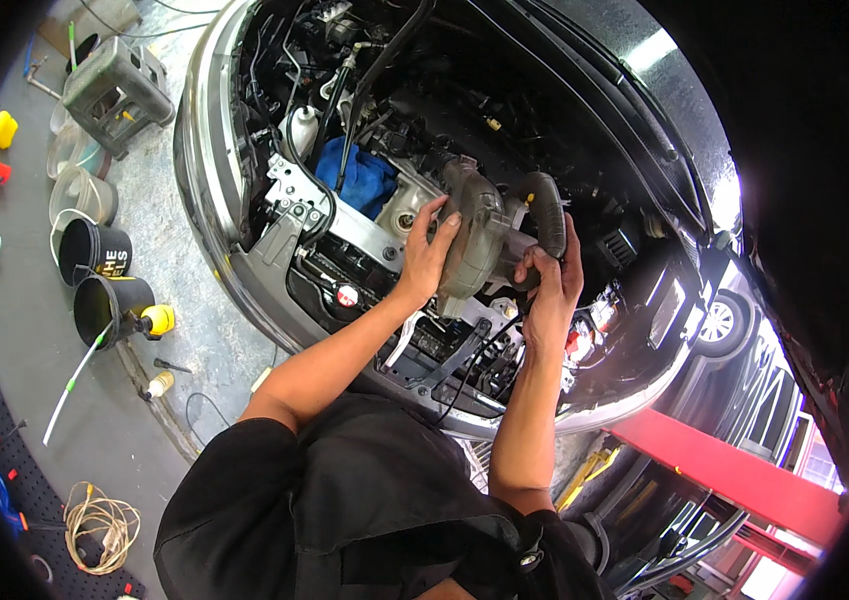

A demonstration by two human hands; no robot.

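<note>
Over the open engine bay of a car, I hold a dark grey plastic air intake duct (475, 240) between both hands. My left hand (427, 262) is closed against its left side, thumb and fingertips pressed on the shell. On the other side, my right hand (553, 285) grips the lower end beside a curved, ribbed black section (547, 215); some of its fingers are hidden behind the part. Left of the duct, a blue cloth (357, 180) lies in the engine bay. A silver front crossmember (360, 232) runs below the cloth.
The raised bonnet (805, 200) stands at the right. Black buckets (113, 300) and a grey step stool (120, 90) are on the floor at left, near a coiled cable (102, 528). A red beam (725, 470) crosses at lower right, beside another dark vehicle (735, 370).
</note>
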